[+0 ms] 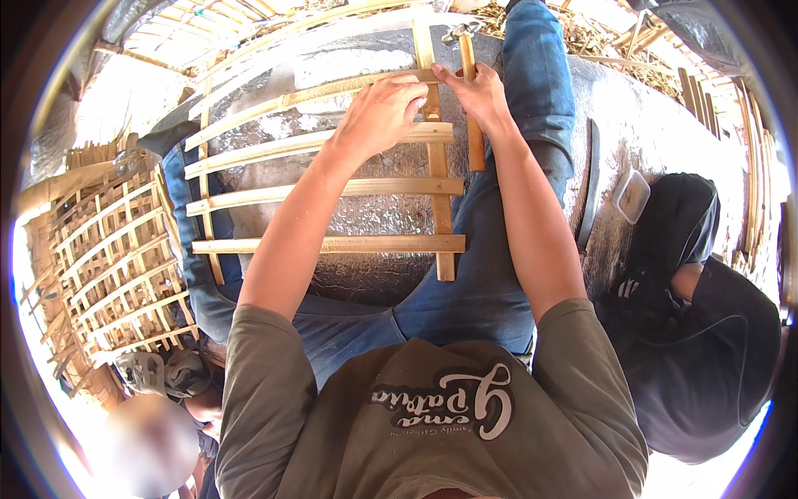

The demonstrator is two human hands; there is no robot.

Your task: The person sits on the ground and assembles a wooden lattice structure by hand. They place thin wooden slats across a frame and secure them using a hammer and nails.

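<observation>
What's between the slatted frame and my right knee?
In the head view, a wooden-handled hammer lies there, with your right hand crossing over it.

We look down into what seems a simple woodworking workshop. In the centre, a frame of pale slats [328, 244] lies over silvery sheeting [357, 219], with a hammer [475, 154] at its upper right. At the left of the frame we see lattice panels [125, 264] of similar strips. Straw-coloured scraps [579, 23] litter the top right, and airy slatting with a slim pole [150, 61] lets in daylight at upper left. A person in dark clothes [706, 358] sits at lower right.
</observation>
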